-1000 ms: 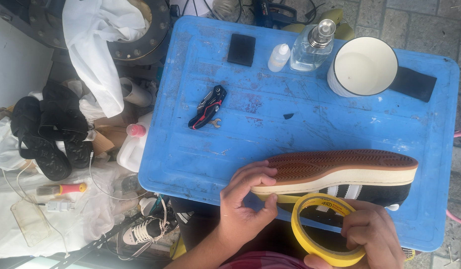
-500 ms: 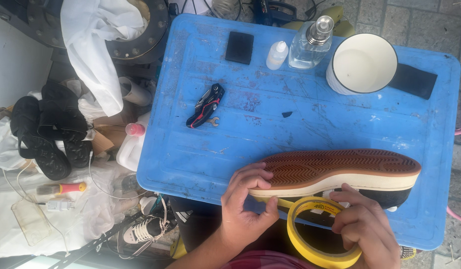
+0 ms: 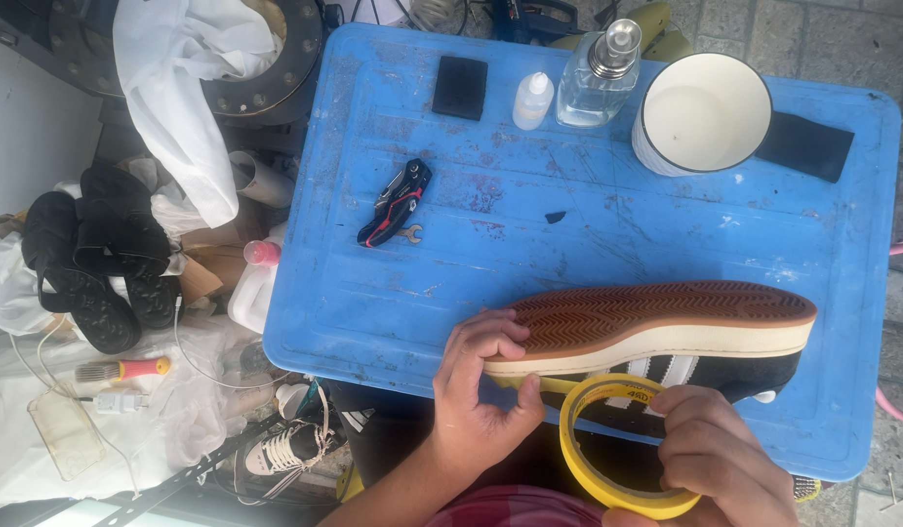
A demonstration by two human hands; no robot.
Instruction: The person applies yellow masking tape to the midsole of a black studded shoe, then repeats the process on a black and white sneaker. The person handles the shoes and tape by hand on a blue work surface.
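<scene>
A black sneaker (image 3: 666, 337) with white stripes, a cream midsole and a brown ribbed sole lies on its side at the near edge of a blue plastic table (image 3: 588, 224). My left hand (image 3: 481, 390) grips its heel end, thumb pressing a strip of yellow tape against the side below the midsole. My right hand (image 3: 715, 454) holds a roll of yellow masking tape (image 3: 607, 444) just below the shoe, and the strip runs from the roll to the heel.
On the table lie a black-and-red folding knife (image 3: 393, 203), a small wrench, two black pads (image 3: 460, 88), a small white bottle (image 3: 532, 101), a clear spray bottle (image 3: 593, 78) and a white mug (image 3: 701, 115). Sandals (image 3: 100, 259), a white cloth, another sneaker (image 3: 290, 449) and a white jug sit at left.
My right hand has shifted slightly with the tape roll below the shoe, and the white stripes show again. My left hand keeps its grip on the heel.
</scene>
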